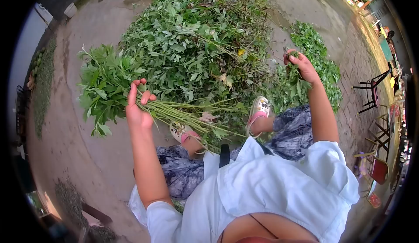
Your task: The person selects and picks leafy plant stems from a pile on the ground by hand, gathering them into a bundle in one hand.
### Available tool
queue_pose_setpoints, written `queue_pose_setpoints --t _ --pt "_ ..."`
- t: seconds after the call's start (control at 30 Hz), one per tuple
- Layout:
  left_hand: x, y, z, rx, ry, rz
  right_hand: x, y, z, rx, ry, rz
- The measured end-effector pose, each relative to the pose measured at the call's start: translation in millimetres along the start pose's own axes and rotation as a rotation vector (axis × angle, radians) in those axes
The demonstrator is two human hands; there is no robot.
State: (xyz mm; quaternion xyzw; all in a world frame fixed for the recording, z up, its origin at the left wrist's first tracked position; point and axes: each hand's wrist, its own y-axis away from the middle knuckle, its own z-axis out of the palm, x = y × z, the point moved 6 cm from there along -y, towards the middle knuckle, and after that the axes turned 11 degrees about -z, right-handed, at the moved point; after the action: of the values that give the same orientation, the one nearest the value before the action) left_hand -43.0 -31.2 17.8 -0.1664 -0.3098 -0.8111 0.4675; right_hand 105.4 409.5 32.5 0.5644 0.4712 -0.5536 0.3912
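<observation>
My left hand (140,105) is closed round a bunch of leafy stems (183,112). Its leafy tops (104,86) spread out to the left, and the bare stalks run right, across in front of my body. On the right, my right hand (302,66) is raised with its fingers pinched on some leaves (297,83), which hang below the fingers. Between my hands and farther off lies a big heap of cut leafy plants (187,46). A smaller pile of greens (312,44) lies behind and beside my right hand.
My feet wear light clogs (261,110) close to the heap's near edge. Concrete floor (100,155) surrounds the heap. A folding chair (373,90) and a red-seated chair (379,171) stand at the right. A white bucket (70,10) is at the far left.
</observation>
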Motion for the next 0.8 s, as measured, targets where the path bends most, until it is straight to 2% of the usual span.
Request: queue_pose_setpoints --t 0.03,0.1,0.13,0.2,0.23,0.3,0.37,0.43,0.5,0.57,0.6,0.67,0.7,0.8 --pt "-1.1 1.0 0.4 0.004 0.005 -0.005 -2.9 5.3 -25.2 -0.002 0.155 0.027" --pt "-1.8 1.6 0.2 -0.028 0.015 -0.02 -0.4 20.0 -65.5 0.015 0.31 0.26" --pt "-1.4 3.3 4.1 -0.013 0.009 -0.018 -3.6 24.7 -68.4 0.013 0.313 0.266" --pt "-3.1 1.7 2.6 -0.053 -0.005 -0.02 -16.4 37.4 -76.7 0.198 0.231 0.263" --pt "-4.2 0.7 3.9 -0.055 -0.003 -0.025 -14.7 37.7 -71.5 0.202 0.234 0.265" --pt "-3.3 -0.4 3.0 0.017 -0.021 -0.006 -13.5 27.2 -31.1 -0.011 0.128 0.124" --pt "-2.0 -1.9 1.5 -0.01 -0.014 -0.005 -10.5 28.1 32.1 -0.163 -0.062 0.198" --pt "-1.0 -2.0 2.2 -0.014 0.038 -0.009 -11.6 27.0 95.3 -0.435 -0.003 0.18" --pt "-0.3 -2.5 1.6 -0.028 0.048 -0.009 -8.0 29.6 152.2 -0.726 0.016 0.068" --pt "0.1 -2.8 0.4 -0.041 0.06 -0.009 -9.1 34.7 194.9 -0.911 0.074 0.0" --pt "-0.2 -2.3 -0.2 -0.046 0.085 -0.004 -5.7 34.3 207.6 -0.913 0.072 -0.001" --pt "1.0 -1.5 -3.7 -0.048 0.109 0.006 14.0 41.1 228.5 -1.026 0.062 0.171" --pt "2.8 -1.4 -5.1 -0.056 0.115 0.02 16.9 40.9 233.9 -1.031 0.062 0.169" --pt "6.7 2.0 -5.3 -0.062 0.142 0.045 28.0 38.4 241.0 -0.938 -0.073 0.233"
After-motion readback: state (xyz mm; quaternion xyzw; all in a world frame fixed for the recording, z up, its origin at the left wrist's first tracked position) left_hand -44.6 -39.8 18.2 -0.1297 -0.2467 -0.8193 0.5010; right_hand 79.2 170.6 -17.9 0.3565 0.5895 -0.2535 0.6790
